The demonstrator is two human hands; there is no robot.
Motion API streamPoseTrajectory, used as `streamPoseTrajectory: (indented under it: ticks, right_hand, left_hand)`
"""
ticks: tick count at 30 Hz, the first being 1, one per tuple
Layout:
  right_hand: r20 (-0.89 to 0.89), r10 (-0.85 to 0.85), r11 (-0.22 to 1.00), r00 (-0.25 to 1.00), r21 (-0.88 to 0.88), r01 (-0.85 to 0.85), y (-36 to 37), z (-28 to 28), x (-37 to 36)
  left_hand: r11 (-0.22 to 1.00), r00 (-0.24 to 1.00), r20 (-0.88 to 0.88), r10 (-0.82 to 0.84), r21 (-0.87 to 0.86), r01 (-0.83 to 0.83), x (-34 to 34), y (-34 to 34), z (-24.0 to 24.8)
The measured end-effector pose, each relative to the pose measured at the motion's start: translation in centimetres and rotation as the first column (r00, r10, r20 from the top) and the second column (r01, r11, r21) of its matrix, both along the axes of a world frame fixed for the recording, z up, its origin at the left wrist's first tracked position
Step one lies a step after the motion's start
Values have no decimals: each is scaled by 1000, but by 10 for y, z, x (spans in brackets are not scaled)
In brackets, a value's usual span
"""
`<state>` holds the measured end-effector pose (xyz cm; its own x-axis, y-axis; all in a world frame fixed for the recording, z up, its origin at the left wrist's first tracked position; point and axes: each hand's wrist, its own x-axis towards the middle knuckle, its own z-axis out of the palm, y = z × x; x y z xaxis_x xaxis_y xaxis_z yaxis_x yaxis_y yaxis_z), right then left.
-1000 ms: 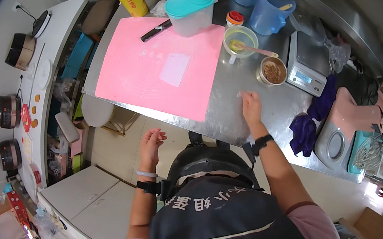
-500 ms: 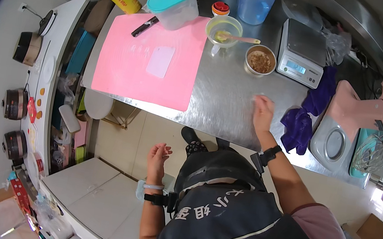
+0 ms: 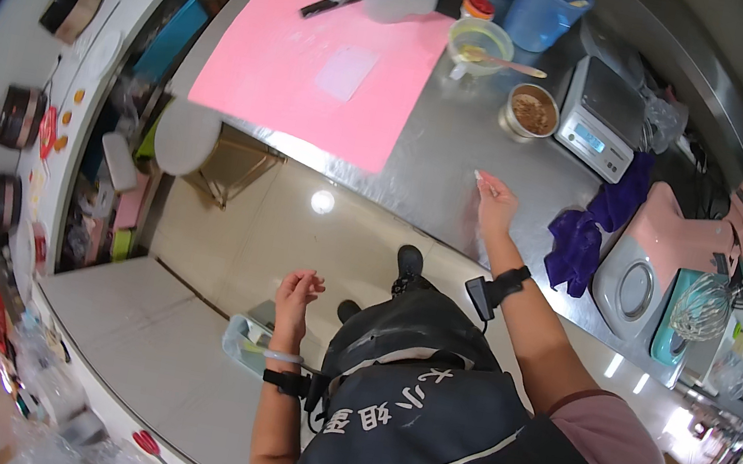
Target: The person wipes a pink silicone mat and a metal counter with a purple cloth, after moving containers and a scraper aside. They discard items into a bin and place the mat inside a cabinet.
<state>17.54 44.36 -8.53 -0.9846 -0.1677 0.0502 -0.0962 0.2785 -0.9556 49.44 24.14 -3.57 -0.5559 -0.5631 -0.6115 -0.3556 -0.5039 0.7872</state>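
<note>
Metal cup (image 3: 515,128) stands beyond right grip (image 3: 495,208); near but apart.

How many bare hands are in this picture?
2: the left hand, over the floor; the right hand, over the steel table, left of the purple cloth.

Counter (image 3: 447,161): smooth metal, shiny. Pink mat (image 3: 259,51), left: matt, smooth. Far jug (image 3: 537,22): translucent blue plastic. Small bowl (image 3: 514,130): shiny metal. Right side: glossy pink mixer (image 3: 673,222), rumpled purple cloth (image 3: 575,251). Floor (image 3: 293,229): glossy, light-reflecting.
</note>
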Motion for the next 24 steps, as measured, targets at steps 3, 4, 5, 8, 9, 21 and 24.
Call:
streamPoseTrajectory:
  ticks: [3, 4, 5, 8, 9, 21, 24]
  right_hand:
    - [560, 214, 938, 800, -346, -9, -36, 26, 56]
    - [645, 381, 907, 662, -398, -134, -57, 39, 89]
    - [649, 478, 869, 592, -448, -211, -78, 48, 125]
    - [598, 679, 731, 425, -502, -462, -122, 54, 221]
    - [642, 712, 681, 285, -532, -503, -134, 59, 252]
    - [175, 937, 285, 301, 111, -952, -183, -2, 412]
    - [337, 756, 469, 561, 318, -824, -149, -8, 335]
  left_hand:
    - [998, 997, -61, -44, 42, 47, 15, -2, 9]
    - [994, 996, -79, -35, 99, 43, 24, -2, 8]
    - [988, 995, -98, -17, 152, 32, 33, -1, 5]
    - [875, 930, -321, 180, 484, -2, 57, 1, 5]
    - [812, 900, -304, 311, 577, -86, 72, 1, 0]
    - [517, 550, 46, 834, 286, -807, 363, -22, -140]
    - [533, 546, 299, 783, 129, -836, 395, -52, -169]
